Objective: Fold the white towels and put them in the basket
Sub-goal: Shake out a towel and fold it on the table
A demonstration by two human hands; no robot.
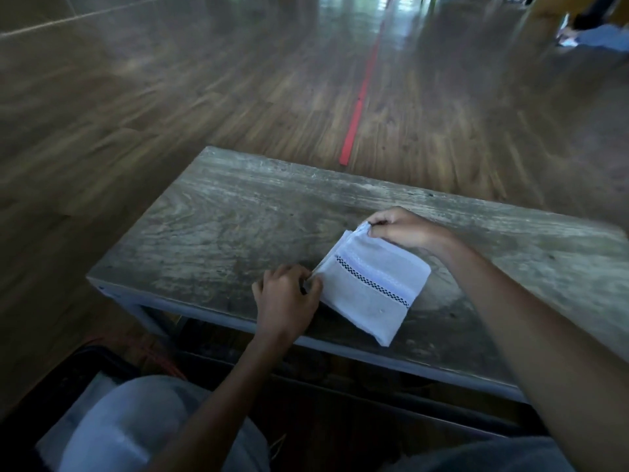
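A folded white towel [374,287] lies on the worktop [211,226] (near its front edge), left hand [286,298] and right hand [405,228] pinching its corners; the fold looks finished, so lifting it to the basket [44,396] below-left of the worktop likely follows.

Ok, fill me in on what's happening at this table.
A person seated at a worn wooden table is folding a white towel with a checkered stripe. The towel is already folded small and lies near the table's front edge. The left hand pinches its near-left corner and the right hand pinches the far corner. A dark basket sits on the floor at lower left; its contents are too blurred to make out.
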